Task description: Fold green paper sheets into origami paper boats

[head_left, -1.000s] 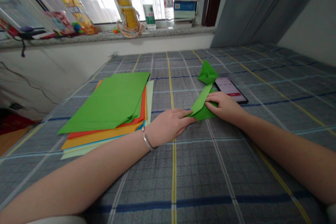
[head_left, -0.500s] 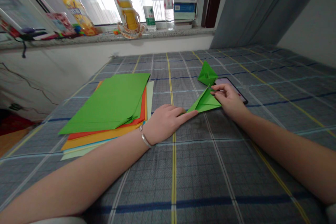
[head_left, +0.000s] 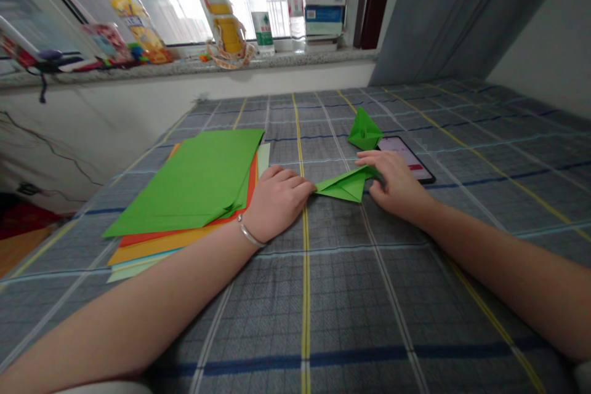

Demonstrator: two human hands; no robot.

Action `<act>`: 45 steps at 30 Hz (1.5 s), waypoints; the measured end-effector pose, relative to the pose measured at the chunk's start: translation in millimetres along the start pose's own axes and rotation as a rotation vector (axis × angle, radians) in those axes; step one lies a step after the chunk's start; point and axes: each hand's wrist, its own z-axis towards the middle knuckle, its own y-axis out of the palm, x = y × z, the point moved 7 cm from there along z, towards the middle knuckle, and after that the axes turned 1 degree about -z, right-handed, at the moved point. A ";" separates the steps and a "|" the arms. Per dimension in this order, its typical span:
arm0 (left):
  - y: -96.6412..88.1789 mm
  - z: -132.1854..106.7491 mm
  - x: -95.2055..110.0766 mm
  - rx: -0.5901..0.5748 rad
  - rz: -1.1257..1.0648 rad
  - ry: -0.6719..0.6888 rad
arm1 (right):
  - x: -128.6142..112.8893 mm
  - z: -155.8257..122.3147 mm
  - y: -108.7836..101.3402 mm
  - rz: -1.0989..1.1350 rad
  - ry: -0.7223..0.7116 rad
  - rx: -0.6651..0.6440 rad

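Observation:
A folded piece of green paper [head_left: 347,186] lies on the plaid cloth between my hands, its long narrow point to the left. My left hand [head_left: 284,202], with a silver bangle at the wrist, is closed on that left point. At the paper's right end is my right hand [head_left: 396,180], with its thumb below and fingers above, pinching the corner. Just behind stands a second folded green paper shape [head_left: 364,130], pyramid-like. A phone [head_left: 410,161] with a lit screen lies partly behind my right hand.
A stack of coloured paper sheets [head_left: 194,181], green on top, lies left of my left hand. Plaid cloth [head_left: 258,320] covers the surface. On the windowsill [head_left: 184,66] at the back stand bottles, a yellow cup [head_left: 229,31] and boxes [head_left: 324,15].
The folded green paper has turned and now lies flatter. My left hand has shifted left to its pointed end, and my right hand has moved slightly left, uncovering more of the phone.

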 end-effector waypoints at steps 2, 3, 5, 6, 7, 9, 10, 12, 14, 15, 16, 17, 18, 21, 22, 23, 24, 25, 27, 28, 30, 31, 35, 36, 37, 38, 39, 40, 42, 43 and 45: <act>0.8 0.1 -3.1 0.011 0.003 -0.028 | -8.2 -0.7 6.9 -0.046 -0.075 -0.108; 1.6 0.2 -4.2 0.014 0.005 -0.042 | -11.3 -1.0 10.3 -0.068 -0.097 -0.153; 3.6 0.1 -4.9 0.015 0.007 -0.055 | -15.1 -0.3 13.5 -0.121 -0.108 -0.190; 4.6 0.0 -4.6 0.014 0.005 -0.055 | -16.1 0.7 13.5 -0.145 -0.103 -0.189; 5.6 -0.1 -4.2 0.011 -0.001 -0.050 | -16.3 1.9 12.8 -0.165 -0.093 -0.183; 7.6 -0.5 -3.6 0.000 -0.025 -0.040 | -15.5 3.6 11.9 -0.189 -0.078 -0.188; 8.7 -0.8 -3.4 -0.009 -0.041 -0.035 | -15.0 3.8 11.8 -0.192 -0.077 -0.195; 10.9 -0.9 -2.8 -0.039 -0.073 -0.031 | -14.3 3.1 12.2 -0.181 -0.086 -0.216; 11.6 -0.1 -0.5 -0.060 -0.068 -0.021 | -14.3 1.9 12.7 -0.166 -0.092 -0.226; 11.0 0.8 2.6 -0.062 -0.049 0.002 | -14.7 1.4 13.2 -0.162 -0.094 -0.230; 9.9 1.8 6.8 -0.059 -0.020 0.033 | -15.7 1.1 13.9 -0.161 -0.101 -0.235; 8.3 2.8 12.9 -0.050 0.013 0.085 | -17.4 1.0 14.7 -0.160 -0.114 -0.240; 7.5 3.6 19.0 -0.051 0.043 0.134 | -19.8 0.9 15.5 -0.157 -0.134 -0.243; 7.3 5.0 29.3 -0.095 0.087 0.177 | -27.2 0.7 17.3 -0.140 -0.202 -0.249; 7.9 5.0 30.3 -0.121 0.091 0.169 | -28.8 0.4 17.5 -0.140 -0.218 -0.250; 8.8 4.7 30.1 -0.151 0.089 0.154 | -29.6 0.1 17.6 -0.148 -0.226 -0.252; 9.8 4.3 28.7 -0.178 0.084 0.129 | -29.9 -0.3 17.7 -0.160 -0.228 -0.256; 10.8 3.8 26.1 -0.201 0.076 0.095 | -29.4 -0.6 17.7 -0.177 -0.222 -0.260; 12.7 3.1 19.2 -0.232 0.046 0.017 | -26.7 -0.7 16.7 -0.211 -0.187 -0.262; 13.7 2.9 15.9 -0.240 0.027 -0.014 | -24.3 -0.4 15.6 -0.228 -0.155 -0.256; 15.4 2.8 10.4 -0.240 -0.011 -0.061 | -18.2 0.8 12.0 -0.256 -0.073 -0.224; 16.1 2.8 7.9 -0.234 -0.028 -0.082 | -14.7 1.3 9.8 -0.264 -0.025 -0.200; 19.4 1.3 -6.1 -0.214 -0.104 -0.233 | 2.1 1.3 0.5 -0.200 0.195 -0.088; 21.0 0.2 -10.4 -0.221 -0.129 -0.285 | 5.6 0.8 -1.1 -0.158 0.235 -0.061; 22.8 -1.0 -14.6 -0.231 -0.159 -0.336 | 8.5 0.4 -2.4 -0.111 0.264 -0.037; 24.8 -2.3 -18.4 -0.243 -0.190 -0.383 | 10.8 0.1 -3.2 -0.061 0.284 -0.017; 26.6 -3.5 -21.7 -0.253 -0.223 -0.422 | 12.9 -0.2 -3.9 -0.016 0.297 0.004; 28.3 -4.5 -24.3 -0.260 -0.255 -0.453 | 15.0 -0.5 -4.7 0.020 0.311 0.028; 30.2 -6.0 -28.7 -0.248 -0.316 -0.506 | 20.2 -2.0 -6.1 0.083 0.355 0.086; 30.1 -6.7 -30.7 -0.223 -0.354 -0.534 | 23.3 -3.0 -5.9 0.130 0.383 0.115; 28.4 -7.8 -33.5 -0.140 -0.460 -0.582 | 30.8 -5.8 -3.3 0.274 0.464 0.173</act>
